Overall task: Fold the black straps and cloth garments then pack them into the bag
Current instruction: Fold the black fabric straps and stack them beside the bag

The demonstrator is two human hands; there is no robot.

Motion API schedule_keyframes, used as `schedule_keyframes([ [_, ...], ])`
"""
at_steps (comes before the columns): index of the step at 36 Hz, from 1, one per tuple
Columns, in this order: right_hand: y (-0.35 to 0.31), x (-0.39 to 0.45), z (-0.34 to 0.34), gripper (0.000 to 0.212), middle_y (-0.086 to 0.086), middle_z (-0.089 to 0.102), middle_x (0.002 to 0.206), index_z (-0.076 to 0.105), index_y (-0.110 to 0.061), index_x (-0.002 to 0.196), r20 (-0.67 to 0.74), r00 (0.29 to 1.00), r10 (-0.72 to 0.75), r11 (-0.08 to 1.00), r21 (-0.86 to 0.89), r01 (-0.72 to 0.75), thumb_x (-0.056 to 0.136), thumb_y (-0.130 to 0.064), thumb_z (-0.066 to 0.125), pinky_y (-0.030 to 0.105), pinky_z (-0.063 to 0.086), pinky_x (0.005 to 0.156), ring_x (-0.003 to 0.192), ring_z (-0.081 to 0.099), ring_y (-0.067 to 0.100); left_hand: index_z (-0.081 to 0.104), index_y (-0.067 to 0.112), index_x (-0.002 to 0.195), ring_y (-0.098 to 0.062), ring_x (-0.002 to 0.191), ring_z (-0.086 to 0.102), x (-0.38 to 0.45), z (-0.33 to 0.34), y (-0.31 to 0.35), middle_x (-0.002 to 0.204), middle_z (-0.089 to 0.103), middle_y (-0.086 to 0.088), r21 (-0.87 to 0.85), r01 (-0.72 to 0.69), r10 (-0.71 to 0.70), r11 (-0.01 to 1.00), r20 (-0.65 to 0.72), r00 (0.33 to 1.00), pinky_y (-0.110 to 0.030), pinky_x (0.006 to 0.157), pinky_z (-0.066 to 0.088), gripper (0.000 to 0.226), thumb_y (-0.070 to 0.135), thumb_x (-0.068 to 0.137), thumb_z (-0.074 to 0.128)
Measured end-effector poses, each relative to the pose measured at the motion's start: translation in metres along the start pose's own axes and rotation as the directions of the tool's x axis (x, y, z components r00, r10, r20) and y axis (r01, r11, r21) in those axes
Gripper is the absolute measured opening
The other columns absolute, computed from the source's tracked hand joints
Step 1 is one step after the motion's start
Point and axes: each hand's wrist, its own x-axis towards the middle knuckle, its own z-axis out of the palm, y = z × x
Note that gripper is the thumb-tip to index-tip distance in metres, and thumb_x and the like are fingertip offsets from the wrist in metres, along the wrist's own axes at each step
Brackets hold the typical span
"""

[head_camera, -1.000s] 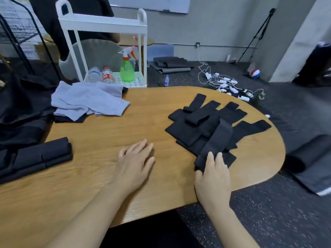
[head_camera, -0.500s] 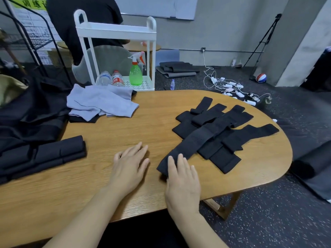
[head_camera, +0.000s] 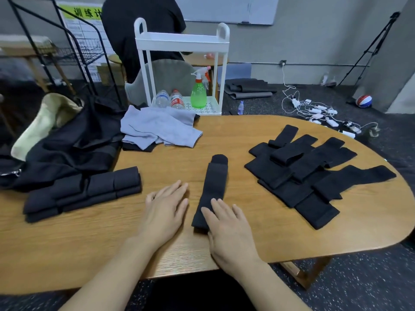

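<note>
Table (head_camera: 224,135) — straps (head_camera: 301,173), cloths (head_camera: 155,129).

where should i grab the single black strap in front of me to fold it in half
Take the far rounded end of the black strap, probably pinching it from above. The strap lies flat and lengthwise away from you, and your right hand rests on its near end, pinning it. The left hand lies flat on the table beside it, free to reach forward.

Black strap (head_camera: 214,187) flat, beside strap pile (head_camera: 314,173)
</note>
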Motion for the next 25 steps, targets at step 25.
schedule_keyframes([
  [25,0.063,0.028,-0.028,0.046,-0.006,0.063,0.127,0.068,-0.031,0.115,0.035,0.97,-0.239,0.955,0.191,0.228,0.085,-0.026,0.034,0.036,0.029,0.099,0.126,0.043,0.019,0.068,0.034,0.11,0.001,0.122,0.046,-0.004,0.014,0.012,0.126,0.059,0.019,-0.152,-0.458,0.467,0.876,0.027,0.884,-0.023,0.103,0.029,0.026,0.036,0.089,0.054],
])
